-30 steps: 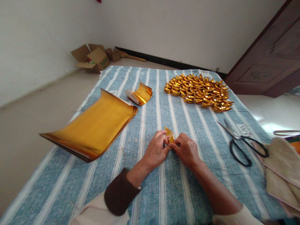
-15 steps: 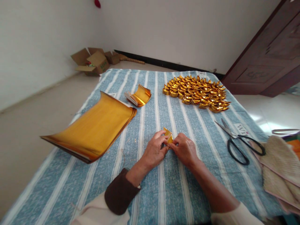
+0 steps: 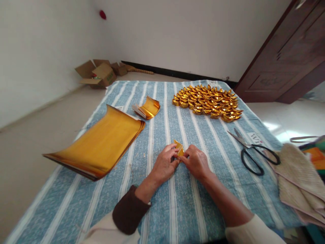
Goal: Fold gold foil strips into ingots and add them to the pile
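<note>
Between my hands, over the striped cloth, is a small folded piece of gold foil paper point(image 3: 179, 147). My left hand point(image 3: 165, 163) pinches its left side, fingers bent over it. From the right, my right hand point(image 3: 196, 162) grips the lower edge with thumb and fingertips, which nearly meet those of the left. The fingers hide most of the lower folds. Farther up lies a small stack of gold paper point(image 3: 149, 107); a larger stack of gold sheets point(image 3: 99, 144) curls at left. Many folded gold paper ingots point(image 3: 208, 103) sit in a cluster at the far right.
Black-handled scissors point(image 3: 251, 152) lie partly opened right of my hands. A beige cloth point(image 3: 302, 179) hangs over the right edge of the table point(image 3: 154, 217). Behind the table, an open cardboard box point(image 3: 100, 74) stands on the floor; a dark red door point(image 3: 276, 64) is at right.
The view has tilted slightly upward and shifted, so everything sits a little lower and farther left. Both hands keep nearly the same grip on the gold paper.
</note>
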{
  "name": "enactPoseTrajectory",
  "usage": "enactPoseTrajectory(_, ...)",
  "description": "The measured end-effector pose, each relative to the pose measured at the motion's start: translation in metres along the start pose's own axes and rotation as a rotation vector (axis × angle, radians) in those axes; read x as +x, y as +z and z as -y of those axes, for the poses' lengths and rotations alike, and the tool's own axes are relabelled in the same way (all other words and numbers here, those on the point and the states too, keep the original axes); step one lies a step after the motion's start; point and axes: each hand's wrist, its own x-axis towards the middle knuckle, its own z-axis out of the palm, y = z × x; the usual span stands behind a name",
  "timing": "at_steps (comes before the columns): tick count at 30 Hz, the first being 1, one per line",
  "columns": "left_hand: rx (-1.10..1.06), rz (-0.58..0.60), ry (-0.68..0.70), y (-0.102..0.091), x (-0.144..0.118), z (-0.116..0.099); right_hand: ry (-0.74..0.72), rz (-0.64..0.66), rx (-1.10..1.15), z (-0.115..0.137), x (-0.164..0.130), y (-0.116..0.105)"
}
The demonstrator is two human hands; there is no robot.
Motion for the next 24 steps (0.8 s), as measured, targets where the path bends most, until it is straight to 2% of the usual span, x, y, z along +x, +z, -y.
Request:
enactPoseTrajectory(4,0.004,0.020,0.011,-0.004,0.002,0.001,0.012,0.012,0.011,0.000,0.001,0.000)
enactPoseTrajectory(10,-0.024,0.113,0.080,-0.014,0.005,0.005,0.016,0.017,0.038,-0.001,0.002,0.000)
enactPoseTrajectory(24,-0.007,0.044,0.070,-0.010,0.003,0.004,0.014,0.007,0.044,-0.003,0.003,0.003)
